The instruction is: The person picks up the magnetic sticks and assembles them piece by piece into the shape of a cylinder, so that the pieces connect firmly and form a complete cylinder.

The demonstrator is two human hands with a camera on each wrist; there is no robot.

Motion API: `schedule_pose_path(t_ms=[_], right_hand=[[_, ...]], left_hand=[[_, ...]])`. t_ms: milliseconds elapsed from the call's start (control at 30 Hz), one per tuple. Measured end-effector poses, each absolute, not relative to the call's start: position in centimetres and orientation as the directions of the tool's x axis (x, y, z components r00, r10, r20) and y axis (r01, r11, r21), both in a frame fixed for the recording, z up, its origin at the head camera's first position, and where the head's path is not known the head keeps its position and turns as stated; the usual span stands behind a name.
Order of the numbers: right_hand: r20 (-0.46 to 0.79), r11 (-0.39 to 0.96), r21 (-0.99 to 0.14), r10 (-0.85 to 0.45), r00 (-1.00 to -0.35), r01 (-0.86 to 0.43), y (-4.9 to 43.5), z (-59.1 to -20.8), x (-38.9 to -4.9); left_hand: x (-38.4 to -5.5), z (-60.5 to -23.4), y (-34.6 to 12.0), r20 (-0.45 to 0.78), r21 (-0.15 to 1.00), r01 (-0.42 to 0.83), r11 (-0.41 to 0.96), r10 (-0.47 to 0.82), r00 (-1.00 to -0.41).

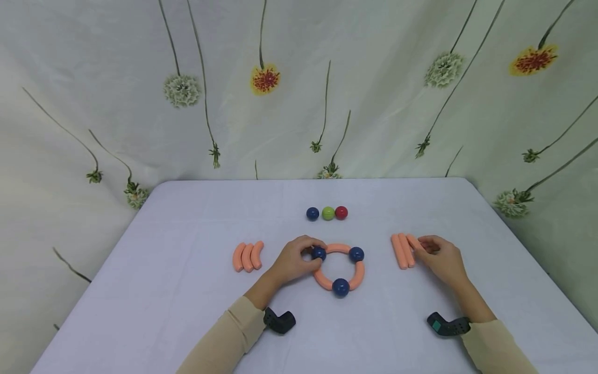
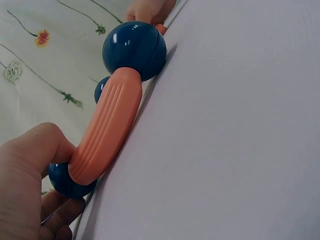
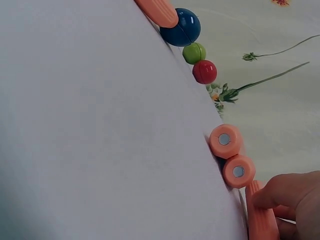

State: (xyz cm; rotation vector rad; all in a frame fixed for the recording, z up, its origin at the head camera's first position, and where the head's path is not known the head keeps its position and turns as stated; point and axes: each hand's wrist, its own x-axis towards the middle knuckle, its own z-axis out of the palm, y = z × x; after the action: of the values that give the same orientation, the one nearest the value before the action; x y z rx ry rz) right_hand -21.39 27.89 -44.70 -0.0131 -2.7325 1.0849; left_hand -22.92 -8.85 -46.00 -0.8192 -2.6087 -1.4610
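Three dark blue balls and three curved orange rods form a closed ring on the table. My left hand (image 1: 295, 259) grips the ring's left blue ball (image 1: 319, 253) between thumb and fingers. In the left wrist view, a curved orange rod (image 2: 107, 127) runs from that ball to the front blue ball (image 2: 134, 50). At the right, my right hand (image 1: 444, 259) pinches a straight orange rod (image 3: 261, 215), tilted against two others. Those straight orange rods (image 1: 399, 251) lie side by side, with round metal discs in their ends, seen in the right wrist view.
Behind the ring, a loose blue ball (image 1: 312, 213), a green ball (image 1: 328, 213) and a red ball (image 1: 341, 212) stand in a row. Three curved orange rods (image 1: 247, 256) lie left of my left hand. A flower-printed cloth (image 1: 374, 104) hangs behind the white-covered table (image 1: 187, 311).
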Motion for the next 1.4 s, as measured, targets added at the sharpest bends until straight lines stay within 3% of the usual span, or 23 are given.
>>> schedule_pose_path(t_ms=[800, 1400], right_hand=[[0.089, 0.481, -0.877, 0.126, -0.988, -0.018, 27.1, -41.6, -20.6], [0.227, 0.339, -0.915, -0.016, -0.974, -0.219, 23.6, -39.9, -19.2]], left_hand=[[-22.9, -46.0, -8.7, 0.230, 0.797, 0.413, 0.440, 0.411, -0.882], [-22.8, -45.8, -8.7, 0.238, 0.792, 0.422, 0.441, 0.413, -0.879]])
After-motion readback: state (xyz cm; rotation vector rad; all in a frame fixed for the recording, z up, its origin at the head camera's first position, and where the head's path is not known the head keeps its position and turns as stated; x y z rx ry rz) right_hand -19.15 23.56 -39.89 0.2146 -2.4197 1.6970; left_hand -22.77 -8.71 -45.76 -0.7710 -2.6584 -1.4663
